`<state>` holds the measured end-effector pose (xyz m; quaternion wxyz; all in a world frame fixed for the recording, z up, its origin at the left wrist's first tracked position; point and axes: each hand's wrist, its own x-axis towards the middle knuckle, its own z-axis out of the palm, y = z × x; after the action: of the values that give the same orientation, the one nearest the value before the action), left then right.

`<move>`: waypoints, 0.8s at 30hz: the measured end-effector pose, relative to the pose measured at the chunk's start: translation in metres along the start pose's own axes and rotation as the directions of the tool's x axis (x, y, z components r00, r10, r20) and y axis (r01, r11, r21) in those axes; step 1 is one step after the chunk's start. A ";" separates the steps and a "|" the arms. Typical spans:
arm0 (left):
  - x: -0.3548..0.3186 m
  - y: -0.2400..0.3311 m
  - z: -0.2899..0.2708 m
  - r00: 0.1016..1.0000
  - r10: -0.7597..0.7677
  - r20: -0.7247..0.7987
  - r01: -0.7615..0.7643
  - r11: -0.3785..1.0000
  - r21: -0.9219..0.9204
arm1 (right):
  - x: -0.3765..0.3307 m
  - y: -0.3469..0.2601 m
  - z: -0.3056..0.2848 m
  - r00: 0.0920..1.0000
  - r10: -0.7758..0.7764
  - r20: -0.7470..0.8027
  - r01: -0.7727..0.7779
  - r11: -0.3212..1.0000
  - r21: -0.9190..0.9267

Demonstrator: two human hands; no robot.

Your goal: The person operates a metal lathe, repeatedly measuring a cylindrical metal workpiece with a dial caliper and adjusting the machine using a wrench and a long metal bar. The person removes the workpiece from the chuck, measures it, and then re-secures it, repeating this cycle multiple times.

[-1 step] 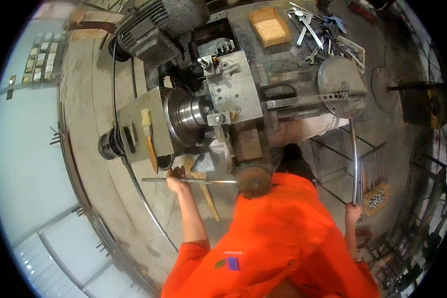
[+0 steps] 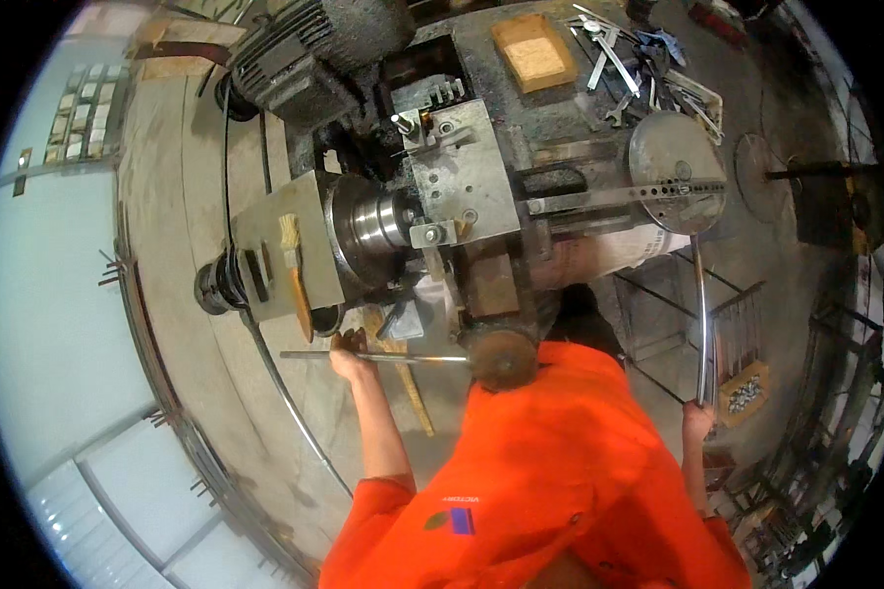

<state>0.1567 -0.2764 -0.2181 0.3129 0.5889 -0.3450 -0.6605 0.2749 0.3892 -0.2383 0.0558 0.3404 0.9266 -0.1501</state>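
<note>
My left hand (image 2: 348,357) is closed around a thin metal rod (image 2: 413,358), below the machine's spindle end. The rod runs sideways to a round, rusty-brown disc (image 2: 504,360) close in front of my body. Out on the right, my right hand (image 2: 697,420) grips the lower end of a long shiny metal bar (image 2: 702,324). The bar's upper end reaches the large round metal plate (image 2: 668,157) of the machine. Between my hands stands the machine, with a shiny cylindrical spindle (image 2: 378,221) and a flat steel tool block (image 2: 467,177). Some fingers of each hand are hidden.
A wooden-handled brush (image 2: 297,280) lies on the metal cover at left. A motor (image 2: 300,64) with a belt stands behind it. At the back are a wooden box (image 2: 533,54), calipers (image 2: 611,59) and mixed tools. A box of small metal parts (image 2: 745,393) sits at right.
</note>
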 end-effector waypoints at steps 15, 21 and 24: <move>0.010 -0.001 -0.008 0.999 -0.025 0.036 0.026 0.999 -0.022 | 0.002 -0.003 0.000 0.990 0.100 0.103 -0.111 0.989 0.102; 0.009 -0.001 -0.005 0.999 -0.022 -0.036 0.022 1.000 0.000 | 0.004 0.011 0.004 0.990 0.098 0.101 -0.103 0.994 0.037; 0.012 -0.002 -0.008 0.999 -0.025 -0.040 0.023 0.999 -0.034 | 0.004 0.008 0.003 0.986 0.110 0.129 -0.120 0.991 0.066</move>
<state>0.1629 -0.2854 -0.2266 0.3216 0.6008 -0.3204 -0.6581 0.2772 0.3965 -0.2441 0.1097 0.3851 0.8939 -0.2013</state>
